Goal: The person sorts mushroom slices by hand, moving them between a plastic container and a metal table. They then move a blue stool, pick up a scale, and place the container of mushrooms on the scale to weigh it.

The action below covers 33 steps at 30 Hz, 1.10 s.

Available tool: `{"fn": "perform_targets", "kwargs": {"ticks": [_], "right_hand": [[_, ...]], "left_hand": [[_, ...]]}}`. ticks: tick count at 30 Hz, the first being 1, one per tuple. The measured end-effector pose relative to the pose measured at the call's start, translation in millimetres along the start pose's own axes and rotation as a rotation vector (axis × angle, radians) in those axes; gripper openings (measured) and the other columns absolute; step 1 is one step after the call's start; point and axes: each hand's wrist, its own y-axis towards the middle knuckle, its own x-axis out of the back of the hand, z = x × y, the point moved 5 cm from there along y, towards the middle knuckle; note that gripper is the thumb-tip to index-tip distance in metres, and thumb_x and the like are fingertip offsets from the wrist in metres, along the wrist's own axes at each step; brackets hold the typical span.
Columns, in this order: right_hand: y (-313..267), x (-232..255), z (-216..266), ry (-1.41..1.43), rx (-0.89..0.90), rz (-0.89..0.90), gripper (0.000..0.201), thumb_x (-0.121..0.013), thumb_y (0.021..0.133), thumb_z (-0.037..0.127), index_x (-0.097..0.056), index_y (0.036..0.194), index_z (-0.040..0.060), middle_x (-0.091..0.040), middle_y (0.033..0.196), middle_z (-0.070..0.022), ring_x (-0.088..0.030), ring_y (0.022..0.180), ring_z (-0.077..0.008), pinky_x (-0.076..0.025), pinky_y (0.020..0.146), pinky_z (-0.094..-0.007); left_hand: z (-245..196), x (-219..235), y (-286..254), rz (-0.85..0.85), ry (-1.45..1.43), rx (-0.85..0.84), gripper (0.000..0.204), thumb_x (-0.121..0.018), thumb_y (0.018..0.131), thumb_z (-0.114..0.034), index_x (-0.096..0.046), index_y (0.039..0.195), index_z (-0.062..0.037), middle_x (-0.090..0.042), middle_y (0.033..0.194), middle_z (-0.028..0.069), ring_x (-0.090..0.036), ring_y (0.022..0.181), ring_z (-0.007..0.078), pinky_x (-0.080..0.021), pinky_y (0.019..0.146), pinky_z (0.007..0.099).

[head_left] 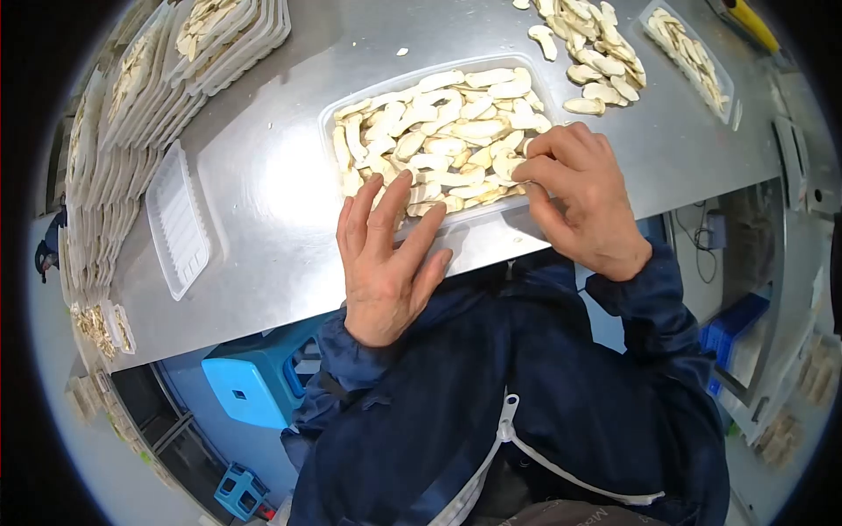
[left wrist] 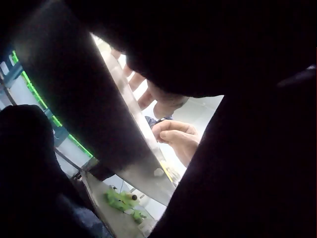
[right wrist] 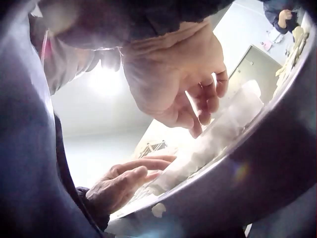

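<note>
Pale mushroom slices (head_left: 456, 127) lie closely laid in a clear plastic tray (head_left: 330, 131) on the steel table. My left hand (head_left: 383, 263) rests at the tray's near left edge, its fingers spread and fairly straight over the slices there. At the near right corner, my right hand (head_left: 586, 197) has curled fingers and pinches a mushroom slice (head_left: 507, 167) at its edge. The right wrist view shows this right hand (right wrist: 173, 82) from below, fingertips bent down over the tray wall (right wrist: 218, 136); its grip is partly hidden.
A loose heap of mushroom slices (head_left: 605, 61) lies beyond the tray, beside another filled tray (head_left: 693, 57). Tall stacks of filled trays (head_left: 123, 140) stand at the left, with an empty tray (head_left: 180, 223) near them. A blue stool (head_left: 250, 381) is below the table edge.
</note>
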Motion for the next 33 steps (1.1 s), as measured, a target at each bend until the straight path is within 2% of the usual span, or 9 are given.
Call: {"fn": "perform_targets", "kwargs": {"ticks": [10,13,20,33], "right_hand": [[6,-12,9,0.073,0.069,0.099,0.008,-0.066,0.077,0.003,-0.065,0.085,0.0028,-0.055,0.094,-0.0074,-0.052,0.094,-0.0248,-0.041,0.080,-0.0386],[9,-12,10,0.051,0.074,0.131,0.006,-0.067,0.077,0.005,-0.063,0.081,0.0020,-0.054,0.093,-0.0079,-0.052,0.094,-0.0244,-0.041,0.081,-0.0387],[11,-14,9,0.015,0.092,0.160,0.009,-0.066,0.073,0.007,-0.059,0.076,0.0019,-0.052,0.092,-0.0089,-0.051,0.093,-0.0252,-0.041,0.081,-0.0391],[17,-14,2,0.080,0.087,0.182,0.010,-0.065,0.074,0.004,-0.058,0.081,0.0020,-0.052,0.090,-0.0100,-0.052,0.091,-0.0273,-0.041,0.079,-0.0400]], "left_hand": [[-3,-5,3,0.013,-0.012,-0.024,0.042,-0.076,0.081,-0.023,-0.069,0.121,-0.0119,-0.045,0.148,0.0154,-0.035,0.139,0.0401,-0.027,0.113,0.0579],[-5,-2,5,0.030,0.016,-0.017,0.036,-0.072,0.084,-0.021,-0.071,0.118,-0.0097,-0.049,0.145,0.0164,-0.035,0.138,0.0421,-0.033,0.112,0.0501],[-3,-4,4,0.026,0.001,-0.020,0.037,-0.071,0.085,-0.020,-0.070,0.120,-0.0092,-0.048,0.145,0.0163,-0.035,0.138,0.0419,-0.033,0.112,0.0504],[-2,-4,3,0.014,-0.031,-0.018,0.037,-0.072,0.083,-0.019,-0.070,0.119,-0.0071,-0.049,0.144,0.0158,-0.036,0.138,0.0414,-0.033,0.112,0.0505]]}}
